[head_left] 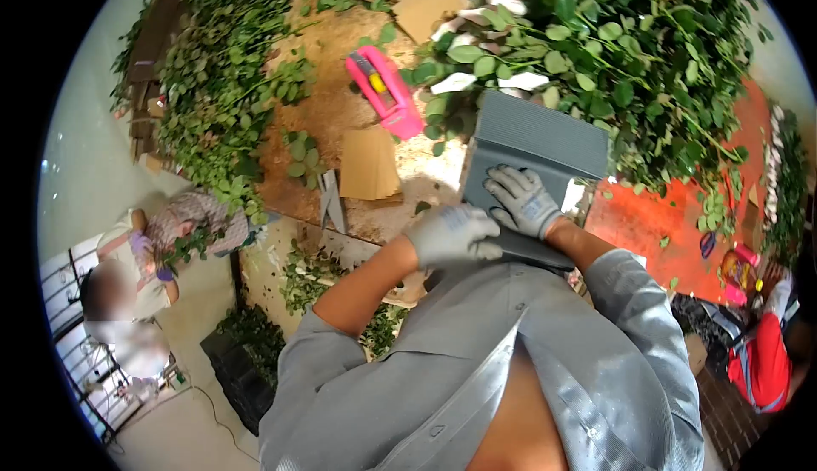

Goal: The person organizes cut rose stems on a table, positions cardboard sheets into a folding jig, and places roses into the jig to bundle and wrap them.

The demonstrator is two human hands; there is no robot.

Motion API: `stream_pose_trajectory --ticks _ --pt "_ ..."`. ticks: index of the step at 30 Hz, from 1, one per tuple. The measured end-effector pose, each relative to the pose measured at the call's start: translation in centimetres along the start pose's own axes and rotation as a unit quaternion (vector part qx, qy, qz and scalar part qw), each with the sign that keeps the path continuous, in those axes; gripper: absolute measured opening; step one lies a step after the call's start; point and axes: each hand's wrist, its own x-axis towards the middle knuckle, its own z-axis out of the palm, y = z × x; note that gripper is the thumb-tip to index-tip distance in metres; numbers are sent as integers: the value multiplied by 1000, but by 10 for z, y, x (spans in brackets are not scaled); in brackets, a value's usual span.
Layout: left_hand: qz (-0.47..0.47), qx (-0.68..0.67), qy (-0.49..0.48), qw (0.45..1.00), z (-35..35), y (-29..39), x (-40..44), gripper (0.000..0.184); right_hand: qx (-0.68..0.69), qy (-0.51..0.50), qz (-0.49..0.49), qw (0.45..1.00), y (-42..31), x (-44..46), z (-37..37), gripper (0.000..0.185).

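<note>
My right hand, in a pale grey work glove, lies palm down with its fingers spread on a grey ribbed stand with a raised back panel. Beside it, at the stand's near left edge, my left hand has its gloved fingers curled and slightly blurred. Whatever it may grip is hidden. To the left on the worktable lie a stack of brown cardboard sheets, scissors and a pink stapler-like tool.
Leafy stems are heaped at the left and right of the wooden table. More cardboard lies at the back. A red tabletop adjoins on the right. A person works at far left, another in red at far right.
</note>
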Motion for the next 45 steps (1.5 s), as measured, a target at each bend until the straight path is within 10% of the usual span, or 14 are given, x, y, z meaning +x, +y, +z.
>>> stream_pose_trajectory --ticks 2,3,5,8,10,16,20,23,25,29,32,40,42,45 --pt "-171 -139 119 968 -34 -11 -11 36 9 -8 -5 1000 0 2 -2 59" --pt "-129 20 318 939 -28 -40 -19 38 3 -1 -6 1000 0 1 0 59" --pt "-388 202 187 880 -65 -50 -33 60 -9 7 -4 1000 -1 -1 1 59" --pt "-422 369 346 752 -19 -136 -68 78 -3 -3 1 1000 -3 0 -4 59" --pt "-571 145 222 777 -30 -126 -68 96 -6 4 0 1000 -3 -1 -2 58" --pt "-625 20 176 760 -64 -67 -55 112 0 19 -9 1000 -3 -2 -2 57" --pt "-469 269 374 753 -28 -102 -89 86 -20 16 -5 1000 -4 -4 -2 57" --pt "-250 91 565 781 -42 -51 -76 74 -7 25 7 1000 -2 -6 4 57" --pt "-153 -306 492 800 -36 -28 -53 51 2 31 15 999 -1 -9 3 58" --pt "-143 -327 209 910 29 -61 -9 32 71 56 22 996 1 -9 0 62" --pt "-133 -478 160 853 73 -83 19 30 88 55 35 994 4 -10 3 65" --pt "-156 -219 97 958 53 -83 32 27 303 34 135 943 4 2 -3 52" --pt "-172 -124 51 976 43 -77 33 27 545 -60 402 733 -1 5 -1 45" --pt "-42 -35 34 998 37 -85 25 29 440 -128 468 756 2 4 -15 43"
